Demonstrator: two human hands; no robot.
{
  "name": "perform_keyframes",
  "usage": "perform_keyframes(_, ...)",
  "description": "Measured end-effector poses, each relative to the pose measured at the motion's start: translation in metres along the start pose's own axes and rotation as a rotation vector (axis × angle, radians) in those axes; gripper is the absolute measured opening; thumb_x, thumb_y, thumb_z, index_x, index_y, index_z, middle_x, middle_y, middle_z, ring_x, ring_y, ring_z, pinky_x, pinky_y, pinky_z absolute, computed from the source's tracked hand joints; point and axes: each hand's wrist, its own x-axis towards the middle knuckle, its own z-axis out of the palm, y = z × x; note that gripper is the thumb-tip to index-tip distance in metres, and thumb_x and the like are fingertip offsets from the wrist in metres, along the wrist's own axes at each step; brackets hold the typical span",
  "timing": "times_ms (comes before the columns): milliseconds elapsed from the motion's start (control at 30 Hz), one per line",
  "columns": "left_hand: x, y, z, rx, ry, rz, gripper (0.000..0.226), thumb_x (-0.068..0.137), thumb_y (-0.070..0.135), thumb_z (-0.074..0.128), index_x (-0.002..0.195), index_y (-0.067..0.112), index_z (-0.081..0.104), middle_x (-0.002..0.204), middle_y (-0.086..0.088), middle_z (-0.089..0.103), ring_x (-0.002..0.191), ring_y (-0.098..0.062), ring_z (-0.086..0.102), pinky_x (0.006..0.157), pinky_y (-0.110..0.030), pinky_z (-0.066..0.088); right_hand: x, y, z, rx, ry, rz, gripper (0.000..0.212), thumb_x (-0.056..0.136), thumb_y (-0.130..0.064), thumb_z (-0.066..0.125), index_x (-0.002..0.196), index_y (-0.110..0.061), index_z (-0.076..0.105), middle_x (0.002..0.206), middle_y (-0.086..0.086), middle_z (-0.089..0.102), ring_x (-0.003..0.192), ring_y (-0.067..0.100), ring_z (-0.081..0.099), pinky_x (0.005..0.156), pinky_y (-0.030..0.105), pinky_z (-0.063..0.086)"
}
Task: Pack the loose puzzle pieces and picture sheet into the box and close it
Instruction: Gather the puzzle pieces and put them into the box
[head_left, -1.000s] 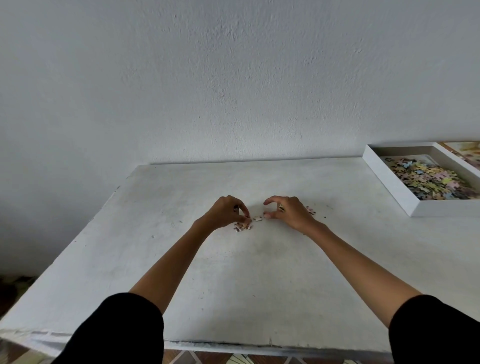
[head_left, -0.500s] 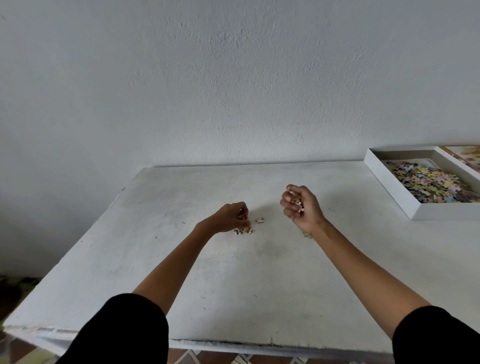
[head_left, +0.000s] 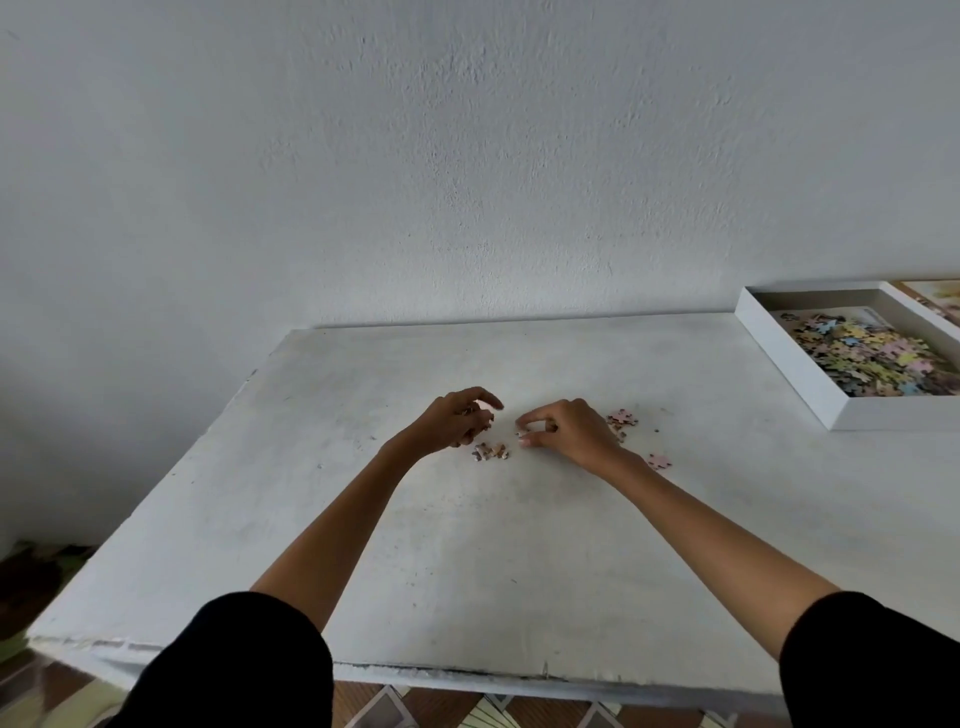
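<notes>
Pinching a small pale cardboard puzzle piece (head_left: 521, 434) in the right hand (head_left: 571, 434), centre frame, curling the left hand (head_left: 457, 423) alongside (contents untellable), likely amassing handfuls for the open white box (head_left: 893, 413), right edge.

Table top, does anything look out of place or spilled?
Yes: a few puzzle pieces lie scattered loose on the table, apart from the white box at the right that holds the rest. Nothing looks damaged.
</notes>
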Motion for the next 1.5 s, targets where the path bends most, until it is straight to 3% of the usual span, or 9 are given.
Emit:
perform_keyframes(233,-0.013,0.001,-0.004,-0.217,-0.039,-0.102,0.018,0.094,0.003,0.041,0.088,0.006,0.058,0.080,-0.008,0.064,0.038,-0.002,0.033,0.040,-0.013,0.027,0.003,-0.002,0.008,-0.205,0.077,-0.147,0.023,0.086,-0.031,0.059,0.098,-0.011,0.065,0.074,0.005,0.065,0.061,0.014,0.055,0.056,0.023,0.035)
perform_keyframes(367,-0.018,0.000,-0.005,-0.454,0.039,-0.247,0.026,0.091,0.005,0.034,0.074,0.008,0.053,0.078,-0.007,0.059,0.038,-0.006,0.034,0.040,-0.015,0.023,0.000,-0.004,0.011,0.598,0.160,0.047,0.017,0.085,-0.027,0.062,0.083,-0.012,0.068,0.050,-0.012,0.049,0.041,0.003,0.039,0.041,0.012,0.027)
perform_keyframes(467,-0.020,-0.002,-0.006,-0.624,0.060,-0.338,0.023,0.087,0.010,0.035,0.067,0.010,0.048,0.069,-0.005,0.051,0.036,-0.007,0.029,0.037,-0.016,0.019,-0.002,-0.008,0.004,1.439,-0.015,0.186,0.018,0.084,-0.028,0.056,0.077,-0.012,0.062,0.050,-0.008,0.047,0.035,0.002,0.031,0.032,0.013,0.021)
perform_keyframes(600,-0.021,-0.004,-0.004,-0.514,0.054,-0.324,0.032,0.091,0.024,0.040,0.061,0.014,0.043,0.059,-0.001,0.041,0.035,-0.007,0.026,0.036,-0.014,0.018,-0.004,-0.006,-0.001,1.773,-0.121,0.138,0.026,0.067,-0.027,0.049,0.077,-0.008,0.064,0.058,0.001,0.053,0.039,0.006,0.037,0.029,0.014,0.024)
perform_keyframes(734,-0.023,-0.005,0.001,-0.148,0.140,-0.171,0.027,0.087,0.030,0.060,0.065,0.014,0.061,0.051,0.002,0.043,0.034,-0.003,0.030,0.037,-0.014,0.025,0.000,-0.004,-0.002,1.496,-0.047,0.233,0.031,0.086,-0.017,0.038,0.076,-0.007,0.065,0.050,-0.003,0.050,0.032,0.004,0.030,0.028,0.012,0.018)
perform_keyframes(967,-0.027,-0.012,0.004,0.224,0.141,0.025,0.036,0.070,0.031,0.077,0.102,0.017,0.070,0.049,0.007,0.044,0.040,-0.004,0.037,0.046,-0.009,0.029,-0.007,-0.015,0.013,0.146,-0.051,-0.034,0.035,0.071,-0.034,0.076,0.103,-0.019,0.071,0.070,-0.006,0.062,0.058,0.004,0.049,0.056,0.017,0.038)
perform_keyframes(1067,-0.028,-0.014,0.006,0.264,0.138,0.028,0.039,0.067,0.030,0.079,0.103,0.017,0.070,0.049,0.008,0.042,0.043,-0.003,0.039,0.049,-0.011,0.028,-0.008,-0.018,0.019,0.045,-0.037,-0.036,0.038,0.069,-0.035,0.076,0.104,-0.023,0.070,0.080,0.003,0.068,0.064,0.009,0.051,0.054,0.022,0.036)
perform_keyframes(1267,-0.025,-0.015,0.008,0.291,0.176,0.028,0.029,0.067,0.030,0.079,0.089,0.013,0.072,0.053,0.006,0.046,0.048,-0.006,0.036,0.049,-0.017,0.028,-0.009,-0.018,0.019,0.015,-0.014,-0.127,0.023,0.076,-0.031,0.071,0.095,-0.019,0.071,0.052,-0.007,0.045,0.048,0.006,0.038,0.048,0.021,0.027)
perform_keyframes(1501,-0.023,-0.018,0.005,0.267,0.092,0.016,0.018,0.081,0.020,0.068,0.079,0.012,0.052,0.070,0.000,0.053,0.060,-0.010,0.044,0.054,-0.011,0.034,-0.013,-0.009,0.024,0.071,0.134,-0.141,0.017,0.088,-0.019,0.057,0.088,-0.008,0.070,0.082,0.003,0.071,0.067,0.010,0.062,0.061,0.028,0.045)
